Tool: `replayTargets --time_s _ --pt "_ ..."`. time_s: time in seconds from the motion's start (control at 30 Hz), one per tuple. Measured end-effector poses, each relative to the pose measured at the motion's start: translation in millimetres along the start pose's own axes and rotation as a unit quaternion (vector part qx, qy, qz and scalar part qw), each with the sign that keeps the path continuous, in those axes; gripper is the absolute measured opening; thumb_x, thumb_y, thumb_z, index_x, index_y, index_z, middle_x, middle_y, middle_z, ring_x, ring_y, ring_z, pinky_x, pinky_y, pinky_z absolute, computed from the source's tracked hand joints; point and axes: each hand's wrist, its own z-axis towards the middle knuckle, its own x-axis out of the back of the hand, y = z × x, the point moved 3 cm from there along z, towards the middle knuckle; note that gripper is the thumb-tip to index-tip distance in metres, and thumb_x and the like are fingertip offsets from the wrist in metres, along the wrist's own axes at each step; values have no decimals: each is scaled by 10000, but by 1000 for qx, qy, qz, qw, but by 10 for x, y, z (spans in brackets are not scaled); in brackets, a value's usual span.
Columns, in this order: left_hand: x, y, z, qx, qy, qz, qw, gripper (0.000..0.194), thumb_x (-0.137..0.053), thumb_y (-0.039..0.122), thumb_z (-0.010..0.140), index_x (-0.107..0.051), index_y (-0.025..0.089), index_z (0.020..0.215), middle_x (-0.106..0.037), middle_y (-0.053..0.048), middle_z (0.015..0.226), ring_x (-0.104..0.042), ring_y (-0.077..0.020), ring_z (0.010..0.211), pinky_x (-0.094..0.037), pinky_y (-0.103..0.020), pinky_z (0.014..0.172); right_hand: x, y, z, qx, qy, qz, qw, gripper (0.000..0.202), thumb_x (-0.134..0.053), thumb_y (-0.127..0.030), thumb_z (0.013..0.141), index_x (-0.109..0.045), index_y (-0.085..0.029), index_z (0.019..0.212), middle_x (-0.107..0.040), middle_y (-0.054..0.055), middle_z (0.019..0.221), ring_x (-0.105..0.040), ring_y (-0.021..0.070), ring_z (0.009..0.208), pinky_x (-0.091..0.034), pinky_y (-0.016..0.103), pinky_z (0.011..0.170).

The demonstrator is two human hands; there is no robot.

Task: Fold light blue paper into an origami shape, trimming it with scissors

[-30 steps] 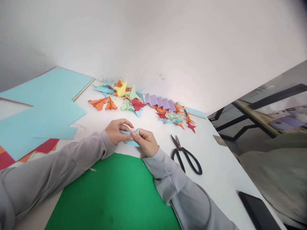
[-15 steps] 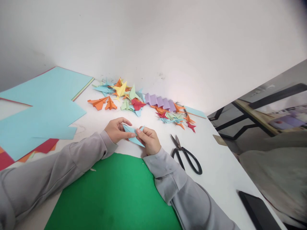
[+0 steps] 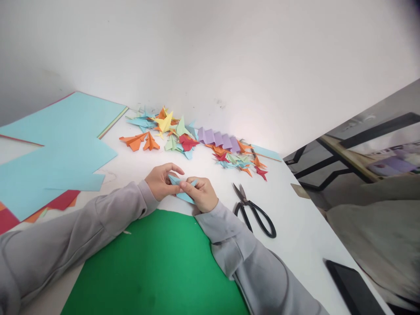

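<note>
A small folded piece of light blue paper (image 3: 185, 197) is held between my two hands, just above the far edge of a green sheet (image 3: 154, 262). My left hand (image 3: 161, 180) grips its left side, with the index finger arched over the top. On the right side, my right hand (image 3: 202, 194) pinches the paper, its thumb pressed close to my left fingertips. Part of the paper is hidden behind the fingers. Black-handled scissors (image 3: 255, 211) lie slightly open to the right of my right hand.
Folded paper shapes in several colours (image 3: 166, 122) lie along the wall, beside a pleated purple strip (image 3: 219, 140). Large light blue sheets (image 3: 65, 118) cover the left. A dark flat device (image 3: 354, 286) lies at the lower right, near the table's edge.
My hands have drawn closer together around the blue paper. My right thumb has moved left and down, and less of the paper shows now.
</note>
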Motion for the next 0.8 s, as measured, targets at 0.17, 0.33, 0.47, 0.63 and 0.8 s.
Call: replayTargets --time_s 0.17,0.33,0.47,0.63,0.8 --pt "23 10 12 21 31 -33 999 529 -797 159 386 -502 129 824 -591 60 488 -534 -74 417 -445 -193 433 3 19 0 2 41 -2 999 562 -554 -641 665 -417 -186 364 -314 -57 333 -248 59 352 -189 242 384" --pt "51 -7 32 46 72 -92 992 621 -809 136 365 -459 131 878 -653 29 580 -610 -120 520 -487 -238 500 14 97 3 -18 45 10 999 603 -428 -670 740 -489 -176 400 -400 -24 344 -340 76 355 -231 244 399" --pt "53 -27 40 35 72 -99 992 628 -823 157 358 -456 125 866 -663 20 587 -617 -125 526 -505 -266 541 17 106 11 4 46 -12 999 585 -417 -649 763 -493 -177 426 -424 -22 374 -358 79 371 -257 243 411" --pt "55 -40 40 35 42 -103 993 622 -834 181 351 -468 123 851 -664 21 550 -627 -125 512 -515 -259 559 -11 74 9 18 42 -45 998 530 -479 -596 763 -472 -176 439 -426 -34 386 -360 72 380 -268 234 416" --pt "46 -31 35 43 9 -99 994 607 -841 209 345 -474 117 820 -663 8 530 -625 -130 487 -505 -228 494 -11 40 1 11 43 -10 999 456 -587 -562 692 -477 -174 480 -431 -55 361 -335 61 339 -240 221 383"
